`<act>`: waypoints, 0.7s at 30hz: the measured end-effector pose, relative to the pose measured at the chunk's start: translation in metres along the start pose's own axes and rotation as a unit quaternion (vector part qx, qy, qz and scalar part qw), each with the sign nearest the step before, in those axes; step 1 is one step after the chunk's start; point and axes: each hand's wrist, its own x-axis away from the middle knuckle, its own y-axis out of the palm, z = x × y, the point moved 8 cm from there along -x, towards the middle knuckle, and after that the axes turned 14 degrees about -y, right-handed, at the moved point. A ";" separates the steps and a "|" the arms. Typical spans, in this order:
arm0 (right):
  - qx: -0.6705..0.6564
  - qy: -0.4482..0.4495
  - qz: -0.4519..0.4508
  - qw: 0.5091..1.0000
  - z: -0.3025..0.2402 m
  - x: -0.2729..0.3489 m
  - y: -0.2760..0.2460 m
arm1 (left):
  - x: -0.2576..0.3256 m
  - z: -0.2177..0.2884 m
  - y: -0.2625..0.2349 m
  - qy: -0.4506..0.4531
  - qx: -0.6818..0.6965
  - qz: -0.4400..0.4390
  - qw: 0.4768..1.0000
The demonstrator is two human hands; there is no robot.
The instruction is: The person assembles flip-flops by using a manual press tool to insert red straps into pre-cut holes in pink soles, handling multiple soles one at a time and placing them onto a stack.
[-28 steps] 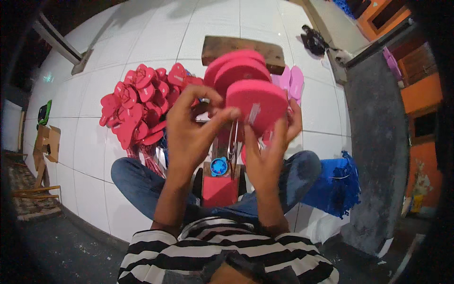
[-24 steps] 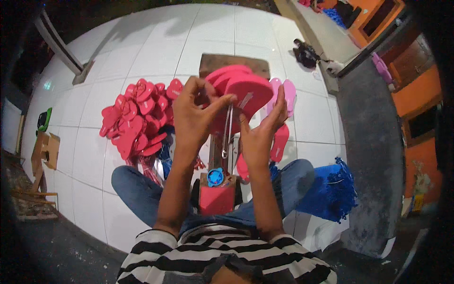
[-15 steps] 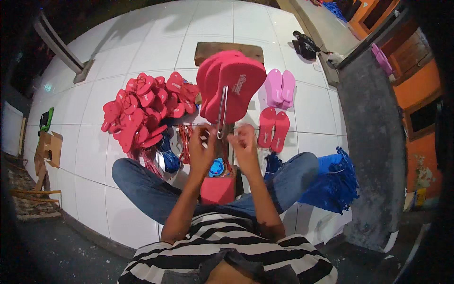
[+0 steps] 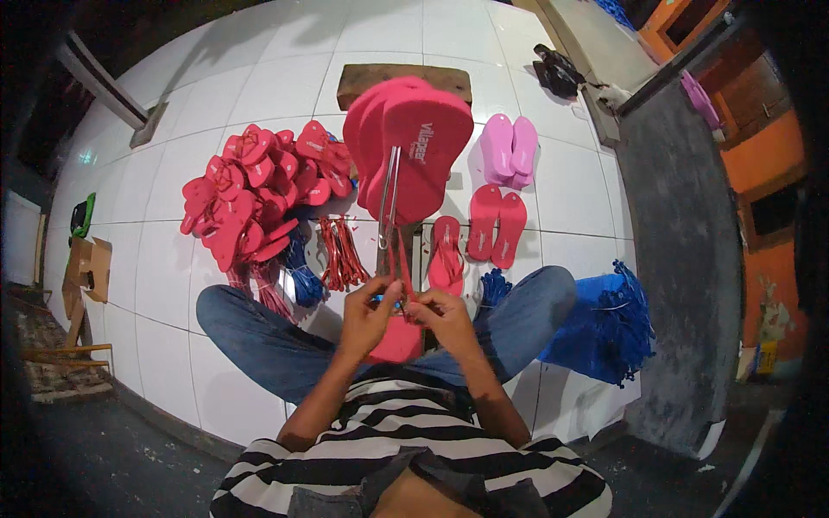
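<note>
Red flip-flop soles [image 4: 423,147] stand stacked on a wooden stand in front of me. A long, narrow metal hook-like tool [image 4: 389,198] sticks out toward me from the front sole. Below it, a red flip-flop strap [image 4: 402,263] runs down to my hands. My left hand [image 4: 367,318] is closed, its fingertips pinching the strap from the left. My right hand [image 4: 442,318] pinches the strap's lower end, close beside the left fingertips. Just right of the stand lies a red flip-flop [image 4: 446,255] with its strap fitted.
A heap of red soles [image 4: 250,186] lies at left, beside bundles of blue straps [image 4: 302,274] and red straps [image 4: 343,252]. Red soles [image 4: 497,226] and pink soles [image 4: 509,149] lie at right. A pile of blue straps [image 4: 609,324] sits by my right knee. The wooden stand [image 4: 404,85] rises centrally.
Both hands have come down toward my body and closer together, and the red strap now shows stretched between the tool and my fingers. The flip-flop beside the stand has come into view.
</note>
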 end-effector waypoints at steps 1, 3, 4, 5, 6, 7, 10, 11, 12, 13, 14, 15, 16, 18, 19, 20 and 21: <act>-0.018 0.011 0.018 1.000 0.002 0.000 -0.010 | -0.001 -0.004 -0.006 -0.010 0.020 0.006 1.000; -0.057 0.022 0.107 0.992 -0.011 0.001 -0.030 | -0.001 -0.004 -0.027 -0.001 0.060 0.055 0.997; -0.007 0.014 0.117 0.993 -0.013 0.000 -0.043 | 0.000 -0.004 -0.040 0.003 0.080 0.081 0.994; 0.046 0.005 0.131 0.990 -0.017 0.000 -0.061 | 0.002 0.002 -0.052 0.020 0.066 0.101 0.993; 0.099 -0.003 0.144 0.985 -0.020 0.000 -0.075 | 0.004 0.010 -0.066 0.037 0.053 0.121 0.991; 0.143 -0.022 0.134 0.980 -0.028 -0.003 -0.079 | 0.007 0.018 -0.078 0.055 0.039 0.141 0.988; 0.282 -0.108 0.085 0.950 -0.070 -0.018 -0.075 | 0.008 0.046 -0.097 0.135 0.012 0.149 0.980; 0.335 -0.156 0.060 0.927 -0.090 -0.023 -0.065 | 0.007 0.055 -0.097 0.186 0.078 0.144 0.969; 0.385 -0.202 0.034 0.900 -0.109 -0.027 -0.054 | 0.002 0.072 -0.085 0.225 0.062 0.098 0.967; 0.314 -0.227 0.021 0.922 -0.127 -0.033 -0.042 | 0.000 0.092 -0.072 0.264 0.045 0.052 0.962; 0.245 -0.248 0.011 0.937 -0.146 -0.037 -0.028 | 0.003 0.107 -0.056 0.301 0.031 0.001 0.953; 0.174 -0.268 -0.001 0.948 -0.157 -0.041 -0.016 | -0.004 0.102 -0.041 0.199 0.113 -0.079 0.970; 0.167 -0.311 -0.043 0.935 -0.162 -0.047 -0.001 | -0.006 0.098 -0.031 0.183 0.102 -0.110 0.972; 0.151 -0.395 -0.125 0.898 -0.171 -0.055 0.025 | -0.012 0.089 -0.015 0.152 0.074 -0.172 0.971; 0.120 -0.375 -0.140 0.909 -0.168 -0.058 0.026 | -0.014 0.088 -0.013 0.144 0.078 -0.190 0.968; 0.086 -0.355 -0.156 0.918 -0.165 -0.061 0.028 | -0.015 0.086 -0.011 0.135 0.079 -0.207 0.966; 0.052 -0.335 -0.172 0.925 -0.161 -0.064 0.030 | -0.019 0.082 -0.011 0.140 0.082 -0.228 0.960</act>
